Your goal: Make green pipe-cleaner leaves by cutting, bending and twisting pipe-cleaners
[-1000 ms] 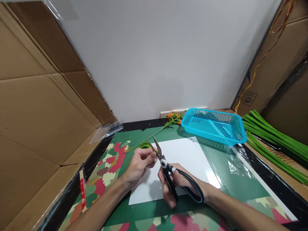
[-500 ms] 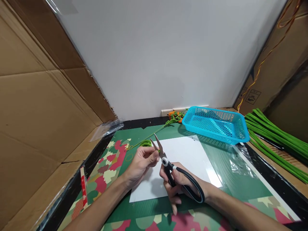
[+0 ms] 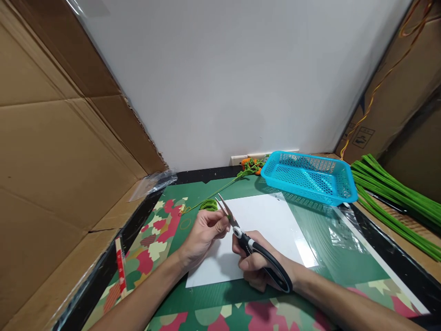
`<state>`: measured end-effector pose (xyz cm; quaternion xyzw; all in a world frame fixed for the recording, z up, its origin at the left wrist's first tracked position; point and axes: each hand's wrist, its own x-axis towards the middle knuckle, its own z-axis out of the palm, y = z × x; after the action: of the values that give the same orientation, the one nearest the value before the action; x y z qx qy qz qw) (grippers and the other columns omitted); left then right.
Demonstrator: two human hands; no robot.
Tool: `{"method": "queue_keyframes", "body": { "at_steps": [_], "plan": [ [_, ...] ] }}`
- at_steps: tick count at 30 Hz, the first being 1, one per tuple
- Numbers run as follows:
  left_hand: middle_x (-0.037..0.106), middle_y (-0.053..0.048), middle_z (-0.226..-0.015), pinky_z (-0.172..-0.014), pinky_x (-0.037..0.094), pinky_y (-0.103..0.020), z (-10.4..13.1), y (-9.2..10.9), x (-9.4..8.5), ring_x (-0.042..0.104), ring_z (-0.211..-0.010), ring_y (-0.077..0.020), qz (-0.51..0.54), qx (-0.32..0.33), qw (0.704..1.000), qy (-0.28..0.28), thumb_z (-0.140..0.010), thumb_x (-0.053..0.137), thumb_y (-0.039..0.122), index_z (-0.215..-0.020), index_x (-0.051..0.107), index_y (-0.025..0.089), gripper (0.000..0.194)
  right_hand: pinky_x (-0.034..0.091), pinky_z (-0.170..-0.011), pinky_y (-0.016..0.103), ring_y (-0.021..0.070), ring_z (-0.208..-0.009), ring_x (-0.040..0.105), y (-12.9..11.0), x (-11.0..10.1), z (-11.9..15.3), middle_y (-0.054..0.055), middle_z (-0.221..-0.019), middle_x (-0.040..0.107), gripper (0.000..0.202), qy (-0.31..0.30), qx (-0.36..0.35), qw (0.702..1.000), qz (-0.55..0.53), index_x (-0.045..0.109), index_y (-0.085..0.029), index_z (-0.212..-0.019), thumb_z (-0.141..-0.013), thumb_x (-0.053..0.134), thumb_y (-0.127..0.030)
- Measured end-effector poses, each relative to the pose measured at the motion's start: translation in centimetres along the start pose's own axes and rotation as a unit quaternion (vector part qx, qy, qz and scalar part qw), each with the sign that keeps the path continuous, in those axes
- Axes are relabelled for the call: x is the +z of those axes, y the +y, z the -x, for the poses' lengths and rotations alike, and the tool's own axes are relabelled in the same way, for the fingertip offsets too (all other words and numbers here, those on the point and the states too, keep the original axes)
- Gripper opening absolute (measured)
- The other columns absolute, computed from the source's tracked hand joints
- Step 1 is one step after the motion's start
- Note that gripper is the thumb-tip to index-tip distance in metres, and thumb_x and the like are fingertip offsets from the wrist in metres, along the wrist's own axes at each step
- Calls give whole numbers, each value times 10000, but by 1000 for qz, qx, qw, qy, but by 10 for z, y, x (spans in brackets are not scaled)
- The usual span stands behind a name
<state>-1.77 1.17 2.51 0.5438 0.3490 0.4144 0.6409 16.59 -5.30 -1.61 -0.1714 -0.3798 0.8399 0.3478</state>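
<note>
My right hand (image 3: pixel 257 262) is wrapped around the black-and-white handles of a pair of scissors (image 3: pixel 272 264). The slightly parted blades point up and left, right beside the fingertips of my left hand (image 3: pixel 210 230). Thumb and finger of that hand pinch a green pipe cleaner (image 3: pixel 228 217), of which a short bit shows against the blades. Most of it is hidden by the fingers. Just behind the left hand is a coil of green pipe cleaner (image 3: pixel 208 204); whether it joins the pinched piece, I cannot tell. Both hands are over a white sheet (image 3: pixel 262 216).
A blue plastic basket (image 3: pixel 310 179) stands at the back right, with orange flowers on a green stem (image 3: pixel 253 166) to its left. Long green pipe cleaners (image 3: pixel 396 197) lie at the far right. A red-and-white strip (image 3: pixel 121 266) is at left. Cardboard walls (image 3: pixel 69 151) flank the table.
The scissor handles have come together and the blades have narrowed. My right fingers have curled in around the handles. My left hand has hardly moved.
</note>
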Motion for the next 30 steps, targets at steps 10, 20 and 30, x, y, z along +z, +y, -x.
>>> {"method": "queue_keyframes", "body": {
  "at_steps": [10,20,30],
  "plan": [
    [533,2,-601,-482,215,-209,-2,-5,0,335,-524,-55,13,10,1000,-7,-745,929,486,-630,741,100,445,236,-335,142,46,-372,245,-8,2,2,-137,-523,404,350,-6,19,1000,-16,447,-254,-906,-636,666,-209],
    [480,28,-612,-465,157,-215,0,-4,6,300,-485,-26,18,21,1000,-10,-772,915,471,-643,757,96,427,276,-336,136,51,-351,278,-11,11,9,-151,-496,408,383,27,19,999,20,436,-258,-927,-587,595,-180],
    [445,51,-595,-470,128,-207,-3,-2,3,273,-482,-23,31,13,999,12,-814,889,471,-945,852,111,385,310,-310,140,61,-337,296,-11,8,-4,-149,-475,404,319,43,-8,998,55,413,-257,-890,-703,670,-225]
  ]
}}
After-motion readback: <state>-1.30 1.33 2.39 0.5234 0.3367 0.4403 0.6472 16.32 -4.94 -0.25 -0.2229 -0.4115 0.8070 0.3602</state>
